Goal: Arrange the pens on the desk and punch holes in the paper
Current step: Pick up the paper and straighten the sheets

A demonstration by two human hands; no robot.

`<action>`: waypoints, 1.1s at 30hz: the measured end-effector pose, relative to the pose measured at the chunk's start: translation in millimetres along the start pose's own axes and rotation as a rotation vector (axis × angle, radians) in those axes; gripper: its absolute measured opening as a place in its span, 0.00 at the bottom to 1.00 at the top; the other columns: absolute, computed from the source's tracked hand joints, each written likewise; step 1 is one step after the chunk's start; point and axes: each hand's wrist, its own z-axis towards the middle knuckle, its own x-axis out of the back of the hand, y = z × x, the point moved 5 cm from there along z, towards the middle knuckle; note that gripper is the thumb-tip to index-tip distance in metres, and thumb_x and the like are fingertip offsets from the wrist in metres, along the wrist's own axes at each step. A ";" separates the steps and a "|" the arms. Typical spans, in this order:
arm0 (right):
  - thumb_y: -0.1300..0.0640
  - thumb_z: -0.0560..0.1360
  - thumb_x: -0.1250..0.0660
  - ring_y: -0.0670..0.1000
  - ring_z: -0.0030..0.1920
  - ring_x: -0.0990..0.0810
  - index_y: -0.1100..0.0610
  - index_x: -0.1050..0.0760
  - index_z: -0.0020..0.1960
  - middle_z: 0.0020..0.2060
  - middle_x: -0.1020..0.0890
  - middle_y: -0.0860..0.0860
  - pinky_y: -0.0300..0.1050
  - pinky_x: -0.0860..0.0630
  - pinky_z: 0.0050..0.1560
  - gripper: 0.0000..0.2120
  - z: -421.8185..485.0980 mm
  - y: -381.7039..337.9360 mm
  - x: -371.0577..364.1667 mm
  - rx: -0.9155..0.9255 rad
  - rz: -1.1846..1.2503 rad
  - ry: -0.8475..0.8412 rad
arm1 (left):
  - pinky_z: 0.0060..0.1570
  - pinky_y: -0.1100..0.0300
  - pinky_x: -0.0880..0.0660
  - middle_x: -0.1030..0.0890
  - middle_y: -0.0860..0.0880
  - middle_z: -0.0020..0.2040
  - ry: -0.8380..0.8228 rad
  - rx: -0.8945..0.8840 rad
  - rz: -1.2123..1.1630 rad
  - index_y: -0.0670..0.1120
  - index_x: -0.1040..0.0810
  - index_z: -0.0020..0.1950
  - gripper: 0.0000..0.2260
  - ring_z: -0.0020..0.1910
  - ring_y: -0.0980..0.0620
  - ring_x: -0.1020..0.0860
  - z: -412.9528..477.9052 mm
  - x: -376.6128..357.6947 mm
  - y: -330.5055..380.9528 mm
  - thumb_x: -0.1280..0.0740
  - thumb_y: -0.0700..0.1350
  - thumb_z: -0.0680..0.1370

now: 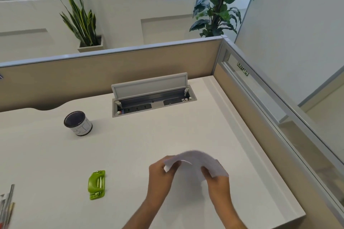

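Note:
A white sheet of paper (197,160) arches above the desk, bent upward in the middle and blurred. My left hand (161,176) grips its left edge and my right hand (217,182) grips its right edge. A green hole punch (96,185) lies flat on the desk to the left of my left hand, apart from it. Several pens (7,204) lie at the far left edge of the view, partly cut off. A small cylindrical bin (78,123) with a dark inside stands upright at the back left.
The white desk (130,145) has an open cable box (152,96) with its lid raised at the back centre. Beige partition walls (93,72) close the back and right sides. Two potted plants stand behind the partition.

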 end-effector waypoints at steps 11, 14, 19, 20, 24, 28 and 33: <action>0.64 0.81 0.27 0.48 0.51 0.10 0.52 0.14 0.56 0.49 0.09 0.47 0.37 0.16 0.47 0.09 -5.0 16.4 13.3 -0.084 0.023 -0.011 | 0.53 0.53 0.17 0.10 0.60 0.47 0.000 0.086 -0.003 0.68 0.12 0.49 0.13 0.48 0.57 0.12 -4.4 0.7 -13.9 0.23 0.47 0.81; 0.61 0.81 0.26 0.46 0.50 0.10 0.48 0.13 0.54 0.49 0.09 0.48 0.35 0.17 0.48 0.08 -2.3 12.1 16.3 -0.052 0.033 0.007 | 0.51 0.63 0.18 0.10 0.63 0.50 -0.014 0.053 -0.026 0.67 0.12 0.53 0.07 0.51 0.61 0.12 -6.3 3.1 -11.6 0.23 0.55 0.78; 0.63 0.79 0.24 0.57 0.49 0.11 0.49 0.11 0.48 0.44 0.09 0.51 0.40 0.16 0.44 0.09 -1.3 21.2 13.2 -0.110 -0.019 -0.032 | 0.47 0.59 0.19 0.10 0.55 0.44 -0.030 0.129 -0.012 0.60 0.12 0.48 0.03 0.47 0.49 0.12 -7.5 1.1 -22.4 0.21 0.51 0.78; 0.64 0.78 0.23 0.59 0.50 0.11 0.51 0.11 0.47 0.44 0.09 0.51 0.40 0.16 0.44 0.08 -1.8 21.3 13.9 -0.122 -0.014 -0.044 | 0.47 0.59 0.19 0.10 0.55 0.44 -0.033 0.131 -0.008 0.60 0.12 0.48 0.05 0.46 0.49 0.12 -7.6 2.1 -23.9 0.21 0.48 0.79; 0.66 0.75 0.20 0.48 0.57 0.11 0.48 0.11 0.55 0.53 0.09 0.48 0.38 0.17 0.56 0.16 4.0 -23.8 38.0 0.061 0.000 -0.061 | 0.44 0.58 0.21 0.11 0.56 0.43 -0.023 0.019 0.077 0.60 0.12 0.47 0.07 0.42 0.56 0.15 2.2 24.7 -9.5 0.23 0.47 0.80; 0.58 0.76 0.18 0.48 0.69 0.17 0.50 0.18 0.69 0.66 0.14 0.45 0.38 0.24 0.70 0.23 3.2 -102.3 69.5 0.444 -0.263 -0.092 | 0.44 0.61 0.22 0.13 0.63 0.45 -0.022 -0.395 0.354 0.57 0.12 0.49 0.04 0.44 0.59 0.16 14.1 49.8 45.5 0.25 0.47 0.79; 0.74 0.70 0.20 0.46 0.66 0.16 0.46 0.15 0.64 0.61 0.13 0.39 0.50 0.22 0.67 0.30 12.0 -125.0 54.9 0.482 -0.547 -0.259 | 0.44 0.55 0.21 0.12 0.59 0.42 -0.078 -0.744 0.718 0.54 0.11 0.49 0.07 0.39 0.53 0.18 17.8 40.9 93.6 0.25 0.43 0.75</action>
